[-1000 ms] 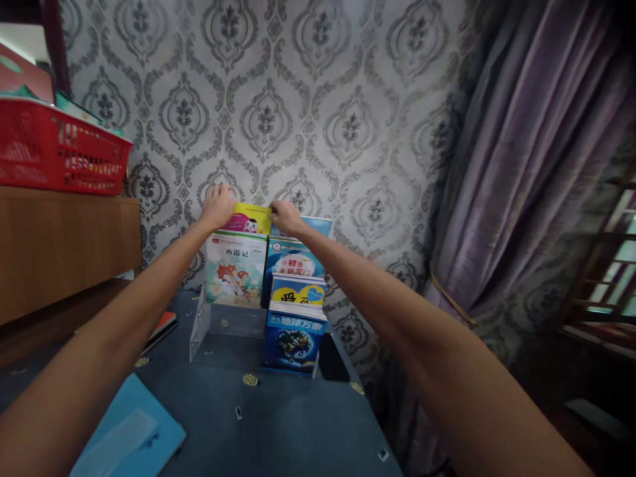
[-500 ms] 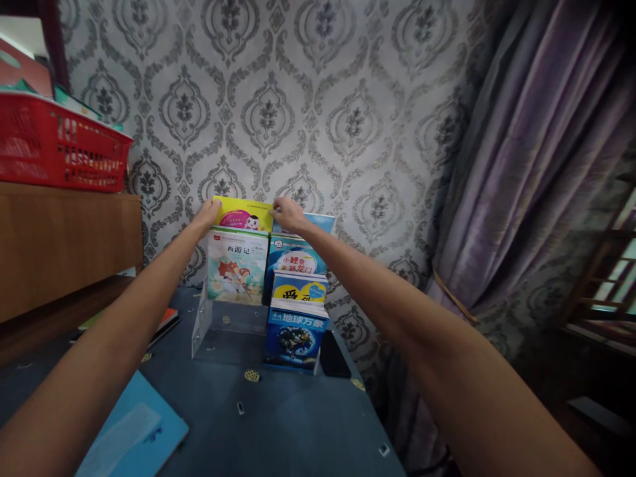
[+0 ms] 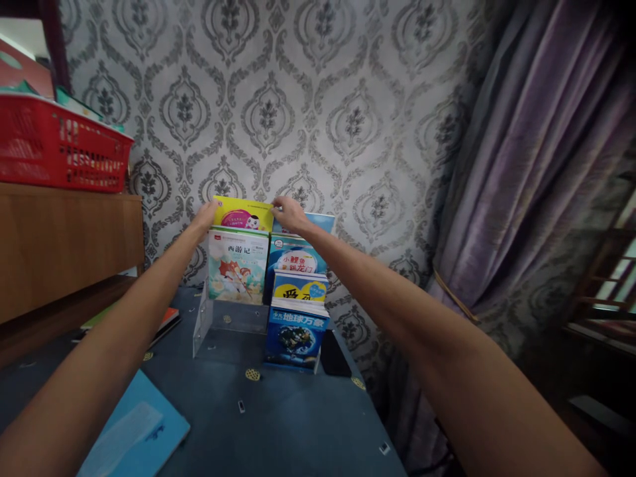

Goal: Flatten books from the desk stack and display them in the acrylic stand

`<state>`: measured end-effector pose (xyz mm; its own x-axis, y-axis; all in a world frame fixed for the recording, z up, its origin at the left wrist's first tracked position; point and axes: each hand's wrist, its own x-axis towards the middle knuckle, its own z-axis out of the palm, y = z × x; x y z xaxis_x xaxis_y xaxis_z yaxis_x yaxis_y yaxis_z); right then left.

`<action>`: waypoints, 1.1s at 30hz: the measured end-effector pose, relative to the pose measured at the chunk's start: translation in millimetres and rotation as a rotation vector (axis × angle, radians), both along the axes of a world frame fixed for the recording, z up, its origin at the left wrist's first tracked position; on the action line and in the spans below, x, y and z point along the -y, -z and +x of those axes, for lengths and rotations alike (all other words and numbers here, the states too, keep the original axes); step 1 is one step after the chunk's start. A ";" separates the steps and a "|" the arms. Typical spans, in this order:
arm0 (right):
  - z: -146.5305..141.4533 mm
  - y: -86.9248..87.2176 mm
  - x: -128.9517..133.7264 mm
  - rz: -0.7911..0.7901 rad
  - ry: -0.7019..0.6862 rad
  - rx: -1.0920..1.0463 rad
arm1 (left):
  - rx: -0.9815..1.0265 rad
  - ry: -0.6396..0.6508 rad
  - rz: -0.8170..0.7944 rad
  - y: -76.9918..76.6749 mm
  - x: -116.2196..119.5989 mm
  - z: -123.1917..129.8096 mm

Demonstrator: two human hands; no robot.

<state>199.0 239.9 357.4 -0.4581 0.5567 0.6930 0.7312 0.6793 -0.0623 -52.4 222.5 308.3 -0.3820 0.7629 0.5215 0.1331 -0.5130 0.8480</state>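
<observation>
A yellow book [image 3: 243,211] with a pink patch on its cover stands in the back left tier of a clear book rack [image 3: 201,324]. My left hand [image 3: 206,215] grips its upper left edge. At its upper right corner, my right hand [image 3: 289,213] pinches the edge between thumb and fingers. Just in front stands a white and green picture book [image 3: 238,268], hiding the lower part of the yellow one. The right column holds a pale blue book [image 3: 320,222] at the back, a teal book [image 3: 298,255], a blue and yellow book [image 3: 301,289] and a dark blue globe book [image 3: 297,336].
A black phone-like slab [image 3: 335,353] lies right of the rack. On the blue tablecloth [image 3: 278,424], a light blue book [image 3: 142,430] lies front left, with more books [image 3: 166,324] partly behind my left arm. A red basket [image 3: 64,146] sits on a wooden cabinet [image 3: 69,222]. A purple curtain [image 3: 517,165] hangs right.
Both hands stay at the top corners of the yellow book, and the books keep their places. The whole view shifts only very slightly.
</observation>
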 end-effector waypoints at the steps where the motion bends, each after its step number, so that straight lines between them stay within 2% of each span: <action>1: -0.4 -0.2 0.0 0.000 -0.004 -0.002 | 0.021 0.010 0.001 0.6 1.2 0.9; 18: -1.1 0.5 5.4 -0.002 -0.056 -0.042 | 0.194 0.158 0.004 6.0 11.5 7.6; 20: 0.0 0.8 6.5 -0.002 -0.059 -0.053 | 0.174 0.141 -0.022 7.1 12.4 7.1; 26: 3.9 5.2 9.8 -0.003 -0.120 -0.191 | 0.083 -0.019 -0.083 9.9 16.2 1.1; 28: 5.0 13.3 16.6 0.028 -0.128 -0.277 | 0.068 -0.066 -0.081 12.0 19.2 -4.1; 30: 6.7 30.2 30.6 0.089 -0.141 -0.342 | 0.053 -0.122 -0.073 18.1 25.3 -11.2; 33: 10.8 77.3 65.5 0.232 -0.277 -0.283 | 0.007 -0.212 -0.075 41.6 44.6 -22.5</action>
<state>209.9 174.4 280.1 -0.3428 0.2554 0.9040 0.4958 0.8666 -0.0569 -75.0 178.0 266.6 -0.5413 0.7018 0.4631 0.2250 -0.4098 0.8840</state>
